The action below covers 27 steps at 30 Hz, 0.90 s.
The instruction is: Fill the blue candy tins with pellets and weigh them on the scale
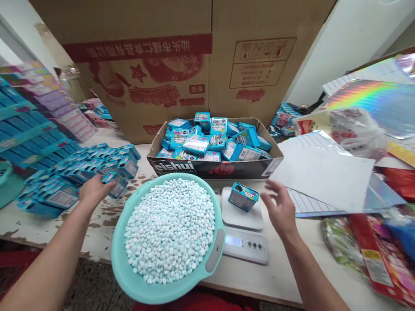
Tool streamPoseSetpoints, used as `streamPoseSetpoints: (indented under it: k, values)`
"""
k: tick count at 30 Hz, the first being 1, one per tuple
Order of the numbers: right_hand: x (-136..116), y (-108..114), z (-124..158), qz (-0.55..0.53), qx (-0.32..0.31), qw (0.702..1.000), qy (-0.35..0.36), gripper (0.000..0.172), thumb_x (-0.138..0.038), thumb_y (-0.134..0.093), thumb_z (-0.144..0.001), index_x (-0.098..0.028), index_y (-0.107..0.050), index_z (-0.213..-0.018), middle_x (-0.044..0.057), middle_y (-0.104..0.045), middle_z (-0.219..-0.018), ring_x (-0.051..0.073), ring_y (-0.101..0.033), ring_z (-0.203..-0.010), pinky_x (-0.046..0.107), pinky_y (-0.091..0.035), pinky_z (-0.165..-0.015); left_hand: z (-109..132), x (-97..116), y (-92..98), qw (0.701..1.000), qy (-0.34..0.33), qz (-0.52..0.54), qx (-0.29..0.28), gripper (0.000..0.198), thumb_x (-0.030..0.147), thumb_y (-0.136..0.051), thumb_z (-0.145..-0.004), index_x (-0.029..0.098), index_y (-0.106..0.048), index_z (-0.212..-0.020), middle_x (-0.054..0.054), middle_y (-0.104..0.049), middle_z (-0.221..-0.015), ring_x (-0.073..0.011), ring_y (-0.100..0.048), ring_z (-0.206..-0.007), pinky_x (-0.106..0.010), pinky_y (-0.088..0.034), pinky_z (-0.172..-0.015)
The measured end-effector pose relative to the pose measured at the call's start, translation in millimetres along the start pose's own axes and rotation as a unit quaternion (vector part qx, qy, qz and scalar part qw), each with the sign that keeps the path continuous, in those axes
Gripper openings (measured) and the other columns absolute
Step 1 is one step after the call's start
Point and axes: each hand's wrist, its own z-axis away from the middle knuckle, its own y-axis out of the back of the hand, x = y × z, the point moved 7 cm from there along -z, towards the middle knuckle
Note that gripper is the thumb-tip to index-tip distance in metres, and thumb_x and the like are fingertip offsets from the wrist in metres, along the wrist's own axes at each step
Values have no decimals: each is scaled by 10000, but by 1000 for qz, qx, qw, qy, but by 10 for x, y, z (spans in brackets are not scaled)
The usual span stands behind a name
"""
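On the left, my left hand [93,191] is closed on a small blue candy box [116,185] at the edge of a crowd of similar boxes [65,181]. My right hand [279,206] is empty, its fingers apart, just right of another blue candy box [244,197]. That box lies tilted on the white plate of a digital kitchen scale [245,247], whose display is lit. Between my arms stands a mint-green basin [120,248] full of small pale blue and white candies [170,231].
Behind the basin, an open carton [207,170] holds a heap of blue candy boxes. A large cardboard box [220,65] rises at the back. Stacked packs [26,125] stand at left. Sheets of paper [324,172] and colourful plastic packaging [369,255] cover the right side.
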Motion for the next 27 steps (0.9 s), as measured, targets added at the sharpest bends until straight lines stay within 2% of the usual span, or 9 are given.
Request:
streamPoseSetpoints:
  k: [2, 3, 6, 10, 14, 18, 21, 24, 27]
  values:
    - [-265, 50, -314, 46, 48, 994, 87, 490, -475, -655, -762, -197, -565, -1155, 97, -599, -1118, 241, -573, -978, 390, -481, -793, 7, -250, -117, 996, 73, -48, 5, 335, 472, -614, -658, 216, -397, -655, 0, -498, -532, -377, -589, -931, -440, -426, -744]
    - [-383, -8, -498, 69, 41, 988, 132, 511, -467, -666, -759, -191, -561, -1176, 103, -596, -1127, 250, -565, -1001, 398, -476, -808, 18, -315, -158, 994, 90, -64, 2, 330, 495, -587, -674, 215, -413, -673, -8, -522, -562, -382, -591, -945, -430, -439, -737]
    - [-560, -414, -1029, 159, -78, 956, 233, 562, -467, -675, -761, -177, -551, -1226, 123, -575, -1207, 294, -495, -1128, 464, -393, -953, 39, -346, -195, 994, 75, -81, 0, 368, 570, -517, -706, 210, -480, -773, -49, -602, -711, -426, -577, -1014, -439, -464, -738]
    - [-424, -785, -1454, 279, -180, 920, 206, 606, -558, -736, -675, -210, -619, -1156, 125, -622, -1089, 378, -442, -1112, 538, -370, -909, 148, -180, -73, 996, -11, -68, 47, 470, 640, -477, -715, 225, -540, -928, -87, -650, -906, -451, -544, -1082, -498, -456, -781]
    - [-383, -814, -1520, 302, -192, 910, 211, 615, -585, -809, -547, -214, -648, -1011, 114, -614, -983, 384, -451, -1050, 546, -367, -858, 395, 139, 57, 993, -78, -31, 82, 449, 650, -454, -747, 269, -594, -937, -30, -663, -880, -404, -547, -1083, -467, -427, -795]
    - [-421, -619, -1585, 206, -138, 953, 175, 622, -536, -841, -475, -178, -580, -913, 42, -571, -860, 291, -522, -921, 484, -413, -824, 679, 558, 33, 994, -83, 20, 67, 403, 577, -455, -770, 263, -616, -964, -49, -662, -965, -349, -595, -963, -451, -445, -780]
    - [-524, -272, -1634, 7, -29, 989, 143, 557, -533, -768, -584, -191, -489, -924, -2, -559, -842, 202, -562, -818, 398, -462, -774, 975, 984, -247, 989, -129, 59, -50, 441, 558, -493, -745, 221, -644, -987, -62, -672, -1001, -275, -619, -839, -395, -472, -762]
    - [-618, 122, -1515, -187, 55, 975, 111, 498, -440, -760, -629, -208, -429, -920, -6, -565, -859, 175, -592, -832, 358, -472, -791, 1367, 1430, -620, 945, -241, 48, -215, 412, 500, -573, -702, 235, -668, -1003, -58, -677, -1052, -255, -617, -891, -341, -465, -783]
    - [-654, 487, -1162, -291, 106, 947, 80, 461, -301, -815, -575, -214, -458, -854, -14, -559, -815, 157, -595, -818, 335, -469, -821, 1549, 1655, -751, 922, -292, 21, -254, 246, 388, -567, -706, 250, -691, -867, -51, -697, -931, -258, -617, -873, -326, -447, -749]
